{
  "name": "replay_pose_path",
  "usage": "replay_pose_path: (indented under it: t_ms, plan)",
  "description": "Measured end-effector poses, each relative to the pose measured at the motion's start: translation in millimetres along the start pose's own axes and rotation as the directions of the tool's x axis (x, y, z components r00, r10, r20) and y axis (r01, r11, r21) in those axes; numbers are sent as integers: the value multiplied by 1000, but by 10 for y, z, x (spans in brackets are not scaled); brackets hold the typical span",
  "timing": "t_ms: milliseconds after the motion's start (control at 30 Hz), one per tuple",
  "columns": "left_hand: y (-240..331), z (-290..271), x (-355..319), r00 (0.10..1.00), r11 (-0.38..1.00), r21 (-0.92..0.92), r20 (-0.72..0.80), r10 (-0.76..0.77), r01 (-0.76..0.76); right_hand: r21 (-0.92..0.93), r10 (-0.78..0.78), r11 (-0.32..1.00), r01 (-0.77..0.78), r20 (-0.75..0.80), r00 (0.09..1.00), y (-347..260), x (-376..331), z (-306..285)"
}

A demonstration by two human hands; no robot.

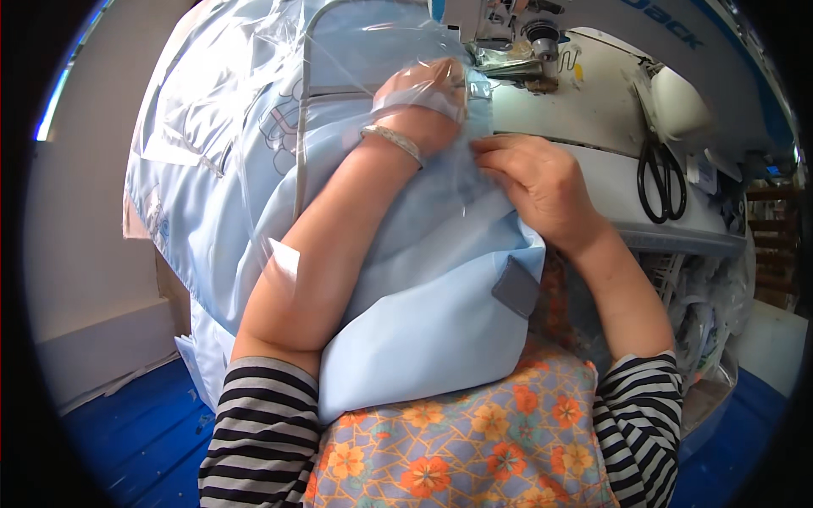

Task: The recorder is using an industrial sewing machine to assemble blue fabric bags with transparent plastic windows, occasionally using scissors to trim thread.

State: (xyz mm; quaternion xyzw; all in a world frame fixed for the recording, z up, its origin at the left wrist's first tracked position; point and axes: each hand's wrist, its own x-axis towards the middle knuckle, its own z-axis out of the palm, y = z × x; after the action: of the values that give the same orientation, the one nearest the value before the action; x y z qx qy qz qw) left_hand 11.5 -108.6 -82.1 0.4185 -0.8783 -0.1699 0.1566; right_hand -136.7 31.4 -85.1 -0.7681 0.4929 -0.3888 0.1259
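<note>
Flowered orange and lilac cloth (pixel 474 449) fills the bottom of the view over the person's lap, with black-and-white striped sleeves (pixel 262 423) on either side of it. Just above it lies a pale blue fabric piece (pixel 415 339), bunched and draped from the lap up toward the machine bed, with a small grey square patch (pixel 516 286) sewn near its right edge. A layer of clear plastic film (pixel 254 93) is joined to the blue fabric and spreads up and to the left, glinting with wrinkles; a thin white cord or piping (pixel 300 127) runs in a curve through it. The left hand (pixel 421 91) reaches far forward, up to the presser foot (pixel 508 68) of a white industrial sewing machine (pixel 610 110), and it sits under or within the clear film, fingers curled down on the seam edge; a silvery bracelet (pixel 391 142) circles the wrist. The right hand (pixel 538 182) is just behind it, near but not touching, its fingertips pinching the blue fabric and film together at the edge. Both hands are thus closed on the same piece, which rests partly on the machine bed and partly on the lap. Black-handled scissors (pixel 660 169) lie on the machine bed to the right, well apart from the hands. Blue floor (pixel 127 423) shows at the lower left.
</note>
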Motion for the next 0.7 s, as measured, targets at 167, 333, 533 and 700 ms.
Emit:
replay_pose_path:
  t_ms: [167, 333, 533, 700]
  plan:
    - [3, -20, -1, 999, 999, 10, 21, -48, 48, -209, -13, 978, -17, -142, 990, -34, 141, 58]
    - [5, -48, -27, 997, 998, -51, -67, 42, -46, -262, -53, 965, 18, -126, 991, 117, 240, 118]
    - [-6, -21, 2, 998, 998, -52, -55, 13, -16, -296, -63, 955, 26, -116, 991, 116, 268, 203]
    - [-203, -170, -68, 983, 985, -4, -63, 174, -174, -323, -68, 946, 31, -103, 992, 98, 312, 256]
